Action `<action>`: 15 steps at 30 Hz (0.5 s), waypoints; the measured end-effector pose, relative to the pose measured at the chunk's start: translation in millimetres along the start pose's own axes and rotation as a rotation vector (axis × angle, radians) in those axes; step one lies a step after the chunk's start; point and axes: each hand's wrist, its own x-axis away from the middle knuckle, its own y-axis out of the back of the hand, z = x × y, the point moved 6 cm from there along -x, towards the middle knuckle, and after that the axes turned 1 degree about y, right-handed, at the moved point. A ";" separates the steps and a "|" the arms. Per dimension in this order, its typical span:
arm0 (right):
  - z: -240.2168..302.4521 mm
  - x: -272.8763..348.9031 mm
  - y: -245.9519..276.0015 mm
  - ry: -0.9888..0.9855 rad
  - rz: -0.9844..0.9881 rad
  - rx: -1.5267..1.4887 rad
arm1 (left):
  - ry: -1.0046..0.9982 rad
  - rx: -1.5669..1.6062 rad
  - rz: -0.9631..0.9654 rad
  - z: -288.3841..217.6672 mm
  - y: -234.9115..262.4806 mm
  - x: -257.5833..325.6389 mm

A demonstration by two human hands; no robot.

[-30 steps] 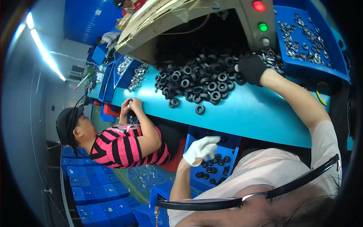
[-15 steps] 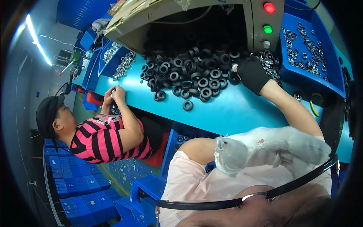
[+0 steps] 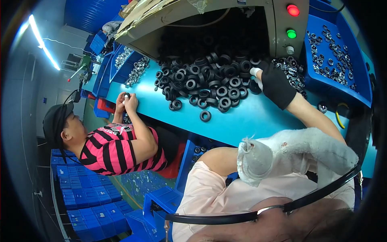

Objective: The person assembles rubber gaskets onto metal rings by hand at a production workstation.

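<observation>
My right hand (image 3: 278, 84), in a black glove with pale fingertips bare or covered, reaches to the right edge of a heap of black tyre-like rings (image 3: 205, 88). Its fingers are bent around one dark ring (image 3: 254, 86), partly hidden by the hand. Shiny metal wheel hubs (image 3: 291, 70) lie just beyond the wrist. Across the front of my body runs a white knit sleeve (image 3: 290, 149) with a frayed cuff. My left hand cannot be made out; the folds of white cloth hide that area.
A machine housing (image 3: 278, 24) with red and green lights overhangs the heap. A blue tray (image 3: 365, 94) of metal hubs stands at right on the turquoise table (image 3: 161, 111). At left a co-worker (image 3: 117, 149) in striped clothing handles a small piece. Blue crates (image 3: 92, 218) stand behind.
The whole view has shifted slightly right and down. My right hand stays by the same edge of the heap. A dark piece now shows between the co-worker's fingers.
</observation>
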 end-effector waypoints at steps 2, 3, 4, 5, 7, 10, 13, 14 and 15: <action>6.0 9.8 2.4 0.010 -0.016 -0.084 | 0.008 -0.013 0.012 13.3 10.2 -4.8; 18.0 8.2 7.1 0.055 -0.053 -0.156 | 0.002 -0.029 0.007 22.9 8.7 -4.3; 28.7 6.9 12.7 0.098 -0.092 -0.227 | -0.003 -0.045 0.002 28.2 7.3 -3.0; 29.4 14.2 2.8 0.097 -0.072 -0.274 | -0.004 -0.052 0.011 29.3 7.9 -4.1; 33.0 21.2 -2.8 0.126 -0.130 -0.265 | 0.003 -0.069 0.033 29.7 16.5 -14.6; 36.8 42.3 -30.1 0.094 0.134 -0.056 | 0.011 -0.102 0.059 -4.6 14.4 -5.2; 28.0 29.1 -7.4 0.058 0.028 -0.271 | 0.024 -0.152 0.094 -11.3 24.4 -18.0; 20.9 38.3 -21.8 -0.072 0.015 -0.495 | -0.077 -0.129 0.125 -11.1 43.7 -18.2; 14.0 51.7 -41.5 -0.207 -0.001 -0.725 | 0.073 -0.189 -0.053 -20.1 58.1 -17.3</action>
